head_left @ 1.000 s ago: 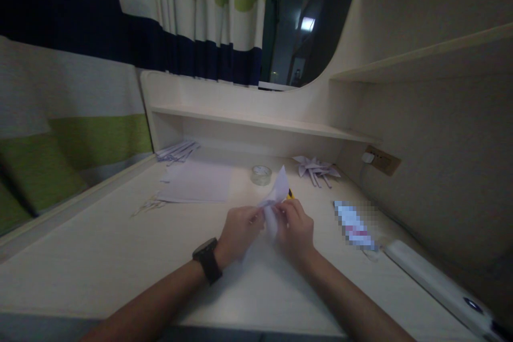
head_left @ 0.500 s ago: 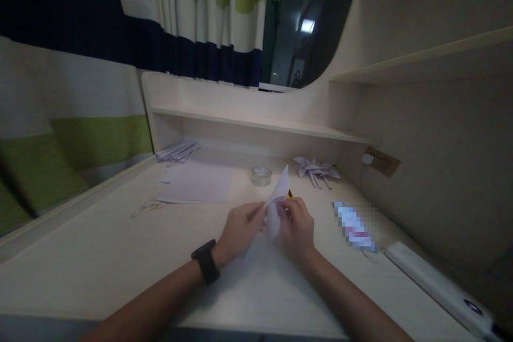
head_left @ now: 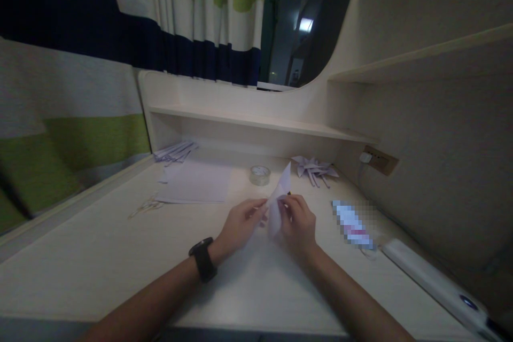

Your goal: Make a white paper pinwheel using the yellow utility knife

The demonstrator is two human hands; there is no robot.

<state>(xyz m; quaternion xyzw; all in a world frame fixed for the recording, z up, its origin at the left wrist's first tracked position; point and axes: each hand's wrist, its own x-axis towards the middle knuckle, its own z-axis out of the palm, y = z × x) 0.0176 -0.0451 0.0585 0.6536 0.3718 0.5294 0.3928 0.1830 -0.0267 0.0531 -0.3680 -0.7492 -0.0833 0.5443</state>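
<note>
Paper [head_left: 280, 192] tip lifted slightly; hands [head_left: 266, 224] hide its fold.

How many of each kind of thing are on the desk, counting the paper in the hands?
Folded paper held in both hands: 1
Flat sheet stack: 1
Tape roll: 1
Folded paper pinwheel pile: 1
Paper strip bundle: 1
White bar-shaped device: 1
Total: 6

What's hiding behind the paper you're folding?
Behind the folded paper, held by the left hand and right hand, a small dark tip peeks out; the rest is covered. Farther back sits a tape roll.
</note>
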